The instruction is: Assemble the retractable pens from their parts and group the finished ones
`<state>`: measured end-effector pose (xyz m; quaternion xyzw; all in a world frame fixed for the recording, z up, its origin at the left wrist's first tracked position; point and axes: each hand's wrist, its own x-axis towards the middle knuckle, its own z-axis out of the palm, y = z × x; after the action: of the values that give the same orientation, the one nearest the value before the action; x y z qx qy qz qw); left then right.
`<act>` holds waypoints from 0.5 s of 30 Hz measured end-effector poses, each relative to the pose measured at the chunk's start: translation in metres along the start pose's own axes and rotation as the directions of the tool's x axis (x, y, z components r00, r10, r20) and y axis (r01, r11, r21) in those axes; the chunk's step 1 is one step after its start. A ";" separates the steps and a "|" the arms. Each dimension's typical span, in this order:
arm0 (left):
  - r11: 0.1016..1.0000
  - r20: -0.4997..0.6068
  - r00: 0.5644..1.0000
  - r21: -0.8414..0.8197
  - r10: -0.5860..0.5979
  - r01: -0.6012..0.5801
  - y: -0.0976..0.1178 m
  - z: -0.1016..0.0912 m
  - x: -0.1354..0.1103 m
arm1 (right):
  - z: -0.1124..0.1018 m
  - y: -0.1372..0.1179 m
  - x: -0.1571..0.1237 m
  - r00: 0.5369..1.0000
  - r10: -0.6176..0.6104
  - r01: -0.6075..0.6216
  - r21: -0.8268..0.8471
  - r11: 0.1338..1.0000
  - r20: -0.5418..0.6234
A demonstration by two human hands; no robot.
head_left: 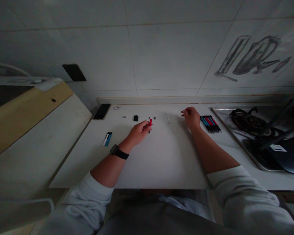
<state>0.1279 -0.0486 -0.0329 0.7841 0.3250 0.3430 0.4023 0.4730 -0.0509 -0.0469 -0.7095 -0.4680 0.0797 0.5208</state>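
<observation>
My left hand (138,133) rests on the white counter (161,156) with its fingers pinched on a small red pen part (150,123). A black watch sits on that wrist. My right hand (191,116) lies farther right, fingers curled near a thin white stick (168,117); what it holds, if anything, is too small to make out. A bundle of red, blue and black pens (210,123) lies just right of my right hand. Small black parts (136,117) lie beyond my left hand.
A dark phone (102,111) lies at the counter's back left. A blue and white object (107,139) sits left of my left hand. A gas stove (259,130) fills the right side. A wooden board (26,111) slopes at the left. Tiled wall behind.
</observation>
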 end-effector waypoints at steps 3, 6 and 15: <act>0.996 -0.003 0.999 0.077 0.047 -0.047 0.001 -0.001 -0.001 | 0.003 -0.014 -0.010 0.995 -0.089 0.081 0.165 0.983 0.041; 0.975 0.027 0.993 0.189 0.112 -0.115 0.006 -0.003 -0.002 | 0.007 -0.037 -0.031 0.969 -0.207 0.169 0.252 0.953 0.132; 0.906 0.140 0.967 0.341 0.215 -0.251 0.016 -0.005 -0.004 | 0.018 -0.093 -0.091 0.829 -0.319 0.150 0.367 0.918 0.459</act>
<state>0.1256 -0.0578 -0.0180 0.8931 0.2655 0.2847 0.2256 0.3582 -0.1049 -0.0138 -0.5067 -0.6544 0.2728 0.4906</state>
